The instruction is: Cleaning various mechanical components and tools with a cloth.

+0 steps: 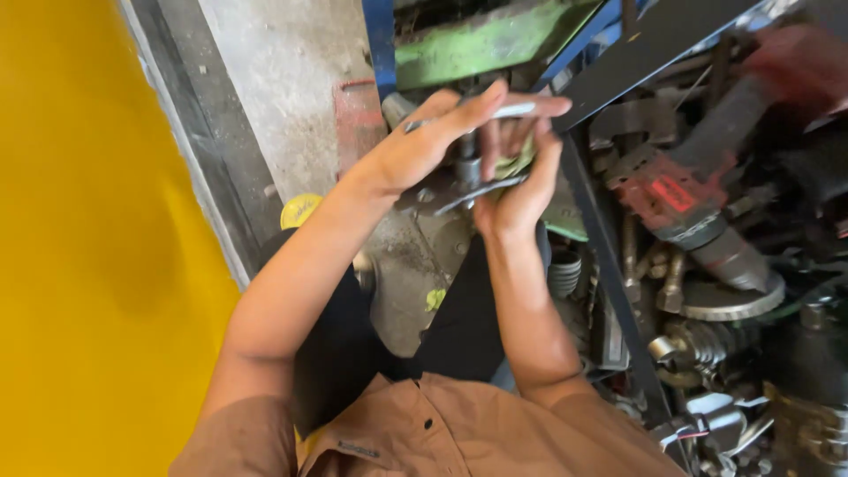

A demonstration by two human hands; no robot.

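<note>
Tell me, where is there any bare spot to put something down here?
The bare concrete floor at top, between the yellow surface and the blue frame, looks free. The shelf on the right is packed with a red power tool and metal parts. Left hand and right hand crowd the middle.

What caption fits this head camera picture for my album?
Left hand and right hand grip a slim silver metal wrench beside a red-and-black angle grinder.
</note>
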